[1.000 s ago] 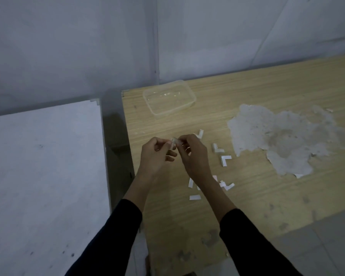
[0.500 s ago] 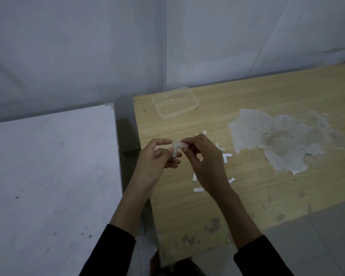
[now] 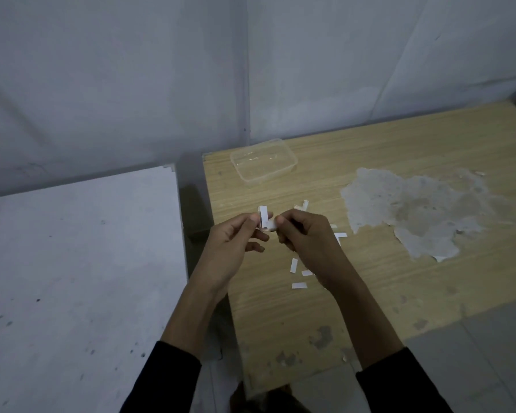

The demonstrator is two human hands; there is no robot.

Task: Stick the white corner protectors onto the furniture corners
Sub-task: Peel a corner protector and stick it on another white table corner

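Pinching the protector (image 3: 264, 220) at centre frame, the left hand (image 3: 236, 242) held its upright leg between thumb and forefinger, while the right hand (image 3: 307, 239) nipped the end of the other leg with its fingertips. Both hands were clamped on the one piece, which hung in the air over the left edge of the wood table (image 3: 370, 293).

This looked like the peeling step, with no protector seen on any corner. The next move would call for the right fingertips to strip the backing clear without touching the glue. The L would then need squaring on a corner and pressing home (the wood table's corner beside the tub looked nearest).

By count:
- one protector in hand
- two loose protectors (image 3: 303, 205) in view, one just above the right hand and one at its right, with others perhaps hidden under it
- three flat strips (image 3: 299, 285) below the hands, probably spent backings
- one clear tub (image 3: 262, 160) at upper centre
- two tables, the wood one and a white table (image 3: 72, 263) at left
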